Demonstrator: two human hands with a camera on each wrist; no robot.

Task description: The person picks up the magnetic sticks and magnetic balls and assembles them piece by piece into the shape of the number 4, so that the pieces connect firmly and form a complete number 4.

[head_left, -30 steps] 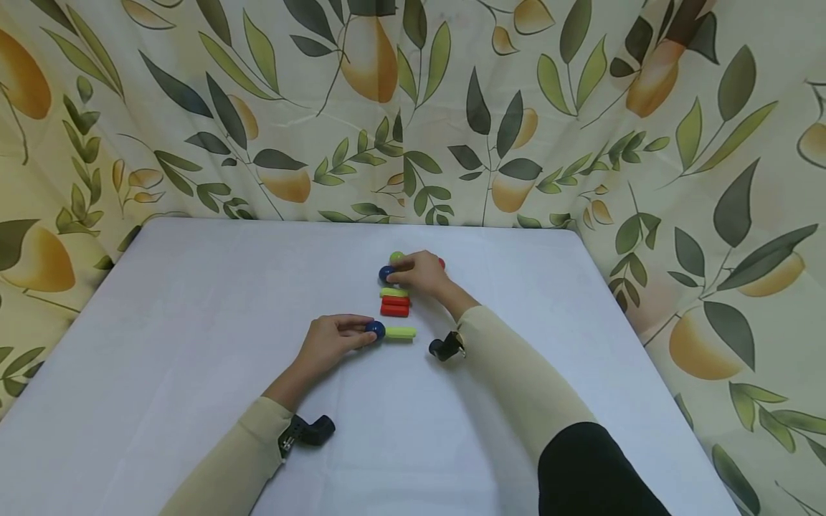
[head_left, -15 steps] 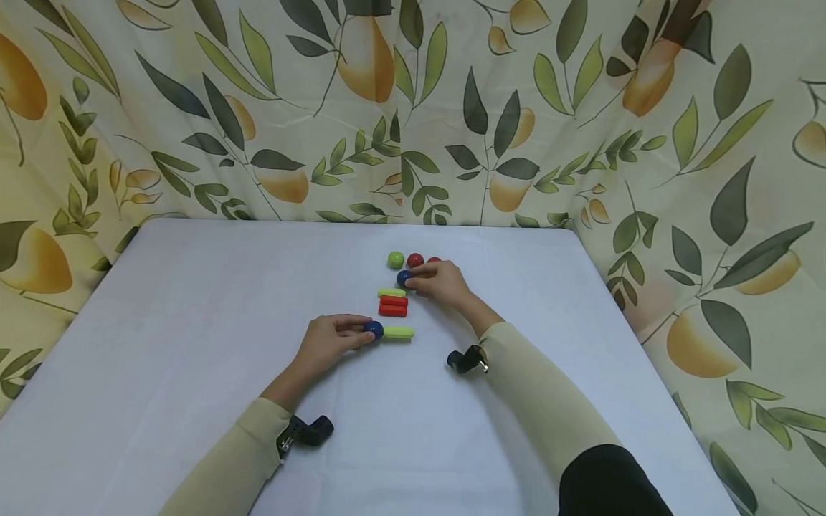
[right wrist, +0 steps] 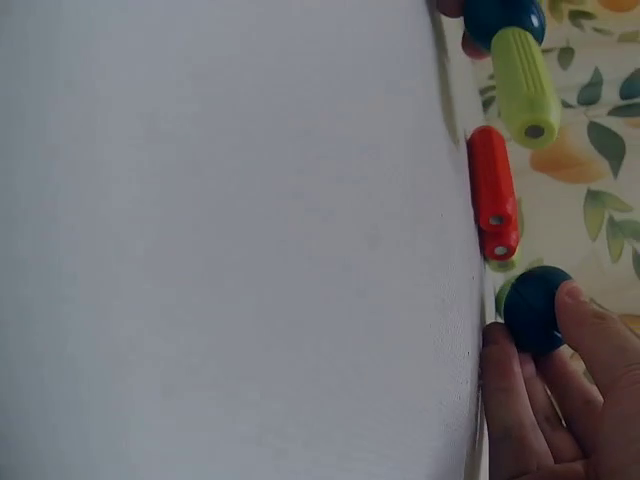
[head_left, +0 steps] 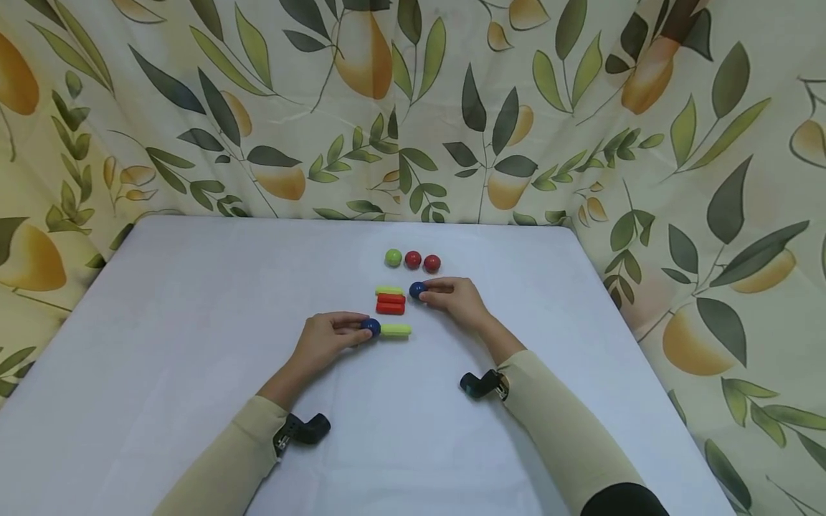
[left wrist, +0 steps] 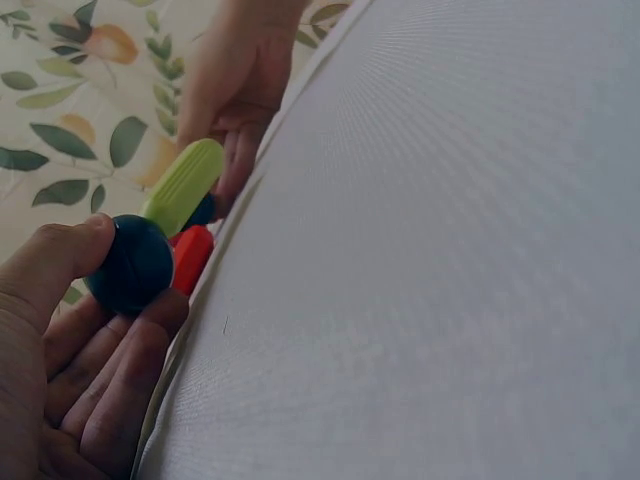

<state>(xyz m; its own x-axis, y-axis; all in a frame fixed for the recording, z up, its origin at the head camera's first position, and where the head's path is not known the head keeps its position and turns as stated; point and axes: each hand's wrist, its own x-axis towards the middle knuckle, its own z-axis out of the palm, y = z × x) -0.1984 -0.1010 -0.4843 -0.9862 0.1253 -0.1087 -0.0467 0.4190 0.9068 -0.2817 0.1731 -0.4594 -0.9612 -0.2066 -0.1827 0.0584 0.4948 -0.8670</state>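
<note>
My left hand pinches a dark blue ball between thumb and fingers. From that ball a ribbed yellow-green rod sticks out to the right, a grey disc showing in its free end. Farther back, my right hand pinches a second blue ball in its fingertips, with no rod on it. Just left of this ball, two red rods and another yellow-green rod lie side by side on the white table.
Behind the rods, a green ball and two red balls sit in a row. The white-covered table ends at a back edge against a leaf-and-fruit patterned cloth. Both wrists wear black cameras.
My right hand has drawn its blue ball away from the row of balls, rightward and toward me, uncovering the green and red balls. The left hand stays nearly still with its ball and rod.
</note>
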